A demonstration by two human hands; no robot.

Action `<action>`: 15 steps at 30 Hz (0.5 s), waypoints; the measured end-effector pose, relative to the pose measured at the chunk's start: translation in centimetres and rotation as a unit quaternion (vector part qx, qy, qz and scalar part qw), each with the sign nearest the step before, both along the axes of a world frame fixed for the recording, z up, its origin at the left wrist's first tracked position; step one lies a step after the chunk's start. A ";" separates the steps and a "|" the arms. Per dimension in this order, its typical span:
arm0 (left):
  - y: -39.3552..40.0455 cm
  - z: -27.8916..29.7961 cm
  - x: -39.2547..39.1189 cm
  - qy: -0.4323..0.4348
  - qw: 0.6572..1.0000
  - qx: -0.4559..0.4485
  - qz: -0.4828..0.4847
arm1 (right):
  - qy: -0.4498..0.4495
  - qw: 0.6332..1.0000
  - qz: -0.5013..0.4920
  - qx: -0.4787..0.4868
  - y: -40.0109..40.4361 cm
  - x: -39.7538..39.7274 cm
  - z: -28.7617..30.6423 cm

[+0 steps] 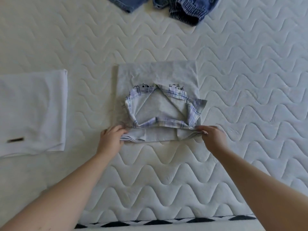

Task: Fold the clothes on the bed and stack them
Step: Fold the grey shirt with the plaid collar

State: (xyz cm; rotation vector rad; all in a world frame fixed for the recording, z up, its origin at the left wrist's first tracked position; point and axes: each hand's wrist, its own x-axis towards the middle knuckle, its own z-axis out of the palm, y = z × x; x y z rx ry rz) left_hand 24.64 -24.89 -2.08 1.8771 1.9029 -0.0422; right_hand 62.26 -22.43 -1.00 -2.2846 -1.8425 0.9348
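Grey shirt [158,75]: centre of the bed [241,80], plaid-trimmed sleeves folded inward.
Left hand [110,136]: fingers pinch the shirt's near edge at 7 o'clock.
Right hand [211,136]: fingers pinch that edge at 5 o'clock.
White folded garment [31,112]: 9 o'clock, apart.
Denim clothes [166,5]: 12 o'clock, unfolded.

White wave-quilted mattress [233,47], daylit

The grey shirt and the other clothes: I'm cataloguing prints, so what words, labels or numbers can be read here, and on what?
Grey shirt: black print beside a small drawing, upside down and half hidden by the checked sleeves; not readable.
White folded garment: small dark tag, too blurred to read.
Jeans and striped garment: no text visible.
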 end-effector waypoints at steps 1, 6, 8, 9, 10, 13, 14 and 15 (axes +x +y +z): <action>-0.1 0.2 0.1 -0.007 1.000 0.003 0.006 | 0.007 1.000 -0.027 0.002 -0.1 -0.1 0.1; 0.6 2.3 2.7 -0.091 0.979 0.168 0.078 | 0.084 0.960 -0.261 0.057 1.5 -2.8 1.5; 2.1 3.2 4.4 -0.130 0.966 0.132 0.179 | 0.118 0.945 -0.305 0.026 2.6 -4.6 1.9; 3.2 3.2 5.2 -0.131 0.959 0.088 0.234 | 0.121 0.948 -0.295 -0.004 3.1 -5.3 1.9; 4.2 3.1 5.7 -0.122 0.951 0.044 0.279 | 0.110 0.956 -0.271 -0.037 3.5 -5.8 1.8; 6.4 2.3 6.5 -0.130 0.929 -0.060 0.341 | 0.068 0.968 -0.210 -0.116 4.3 -6.9 1.2; 6.7 2.1 6.6 -0.136 0.924 -0.084 0.348 | 0.065 0.969 -0.199 -0.133 4.4 -7.0 1.0; 7.0 1.8 6.6 -0.128 0.923 -0.099 0.348 | 0.061 0.970 -0.187 -0.144 4.5 -7.0 1.0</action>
